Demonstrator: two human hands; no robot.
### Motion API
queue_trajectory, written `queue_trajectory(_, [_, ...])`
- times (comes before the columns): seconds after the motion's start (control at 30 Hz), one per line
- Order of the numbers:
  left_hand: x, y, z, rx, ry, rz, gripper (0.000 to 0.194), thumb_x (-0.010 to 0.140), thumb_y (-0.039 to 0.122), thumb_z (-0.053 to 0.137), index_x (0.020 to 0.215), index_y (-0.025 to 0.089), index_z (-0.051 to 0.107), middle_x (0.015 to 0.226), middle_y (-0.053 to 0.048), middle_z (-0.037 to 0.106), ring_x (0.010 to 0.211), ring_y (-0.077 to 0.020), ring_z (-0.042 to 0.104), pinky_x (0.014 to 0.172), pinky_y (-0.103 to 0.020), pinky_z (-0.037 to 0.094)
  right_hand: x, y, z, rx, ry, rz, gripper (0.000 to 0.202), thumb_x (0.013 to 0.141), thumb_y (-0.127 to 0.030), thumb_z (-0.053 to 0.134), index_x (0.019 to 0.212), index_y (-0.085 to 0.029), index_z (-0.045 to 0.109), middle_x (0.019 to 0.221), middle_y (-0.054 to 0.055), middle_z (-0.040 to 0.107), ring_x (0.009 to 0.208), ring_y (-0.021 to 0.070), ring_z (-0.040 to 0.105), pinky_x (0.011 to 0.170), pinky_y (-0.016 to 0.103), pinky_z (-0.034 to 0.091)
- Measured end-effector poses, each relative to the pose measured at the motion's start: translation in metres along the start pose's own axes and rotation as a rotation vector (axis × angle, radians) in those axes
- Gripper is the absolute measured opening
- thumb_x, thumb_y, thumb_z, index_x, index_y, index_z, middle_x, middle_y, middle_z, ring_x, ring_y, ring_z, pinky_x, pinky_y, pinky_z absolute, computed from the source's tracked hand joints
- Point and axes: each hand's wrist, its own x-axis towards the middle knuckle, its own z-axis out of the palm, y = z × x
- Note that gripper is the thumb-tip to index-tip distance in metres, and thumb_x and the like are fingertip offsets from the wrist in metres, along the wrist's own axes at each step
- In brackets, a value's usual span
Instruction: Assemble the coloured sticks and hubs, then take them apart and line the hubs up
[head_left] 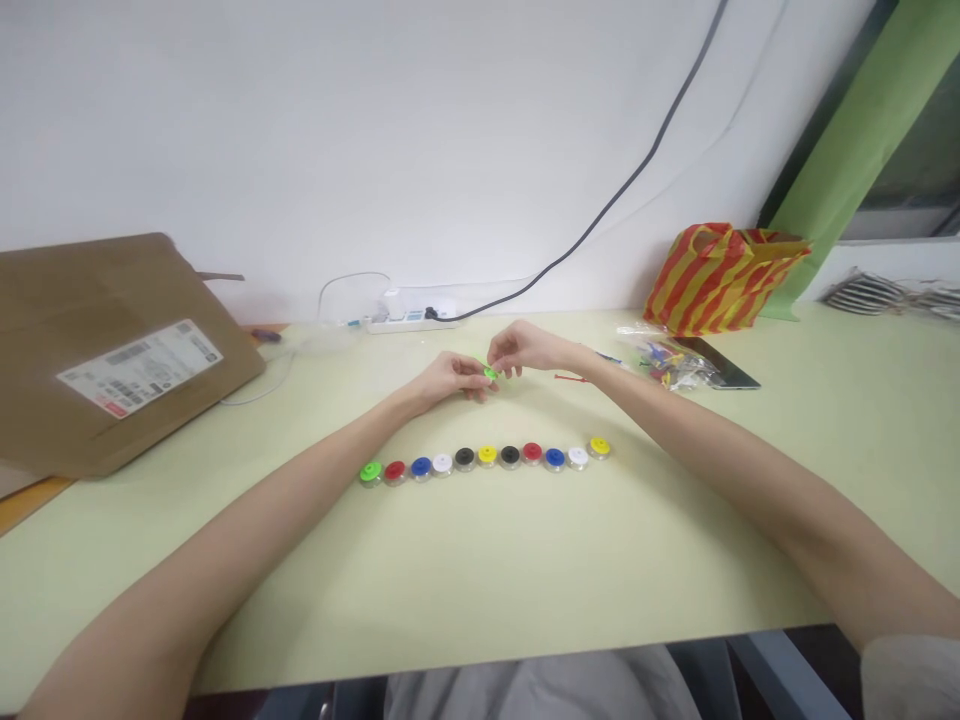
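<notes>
Above the middle of the table, my left hand (456, 377) and my right hand (523, 348) meet with fingers pinched around a small bright green round piece (490, 374). Fingers cover part of it, so its full shape is hidden. Closer to me lies a slightly curved row of small round pieces with coloured tops and clear bases. It runs from a green piece (370, 471) at the left end, through red, blue, white and black ones and a yellow piece (488, 455), to another yellow piece (599, 446) at the right end.
A cardboard box (172, 300) with a label stands at left. By the wall lies a power strip (409, 320) with a black cable (592, 225). Beyond my right forearm are a thin red stick (571, 378), a clear bag of coloured parts (671, 362), a dark tablet (720, 365) and a striped bag (720, 280).
</notes>
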Motion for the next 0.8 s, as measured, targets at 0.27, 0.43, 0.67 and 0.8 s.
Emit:
queue_trajectory(0.27, [0.0, -0.001, 0.0, -0.055, -0.009, -0.001, 0.037, 0.073, 0.038, 0.091, 0.098, 0.012, 0.082, 0.1, -0.017, 0.08, 0.075, -0.0197, 0.074, 0.076, -0.032, 0.059, 0.004, 0.002, 0.003, -0.173, 0.05, -0.029, 0.014, 0.081, -0.027, 0.075, 0.081, -0.013, 0.072, 0.071, 0.003, 0.072, 0.06, 0.0123, 0.065, 0.059, 0.024, 0.049])
queue_trajectory(0.43, [0.0, -0.003, -0.002, -0.061, -0.013, 0.008, 0.036, 0.073, 0.037, 0.091, 0.097, 0.012, 0.082, 0.101, -0.017, 0.08, 0.075, -0.0198, 0.074, 0.077, -0.033, 0.06, 0.007, 0.003, 0.007, -0.265, 0.086, 0.013, 0.002, 0.078, -0.015, 0.072, 0.078, -0.012, 0.072, 0.066, 0.0, 0.069, 0.057, 0.0118, 0.064, 0.059, 0.023, 0.048])
queue_trajectory(0.67, [-0.001, -0.003, -0.004, -0.013, -0.002, 0.021, 0.034, 0.072, 0.037, 0.091, 0.091, 0.011, 0.082, 0.095, -0.017, 0.08, 0.074, -0.0206, 0.074, 0.074, -0.032, 0.061, 0.008, -0.003, 0.017, -0.252, 0.108, 0.092, 0.011, 0.077, -0.003, 0.064, 0.072, -0.012, 0.068, 0.06, -0.001, 0.067, 0.054, 0.0105, 0.062, 0.057, 0.02, 0.046])
queue_trajectory(0.8, [-0.001, -0.001, -0.005, -0.013, 0.019, 0.028, 0.033, 0.069, 0.036, 0.093, 0.087, 0.01, 0.081, 0.089, -0.017, 0.08, 0.072, -0.0212, 0.074, 0.073, -0.033, 0.061, 0.007, -0.003, 0.022, -0.233, 0.145, 0.123, 0.017, 0.075, 0.003, 0.059, 0.071, -0.013, 0.065, 0.059, -0.002, 0.065, 0.052, 0.0098, 0.061, 0.054, 0.019, 0.045])
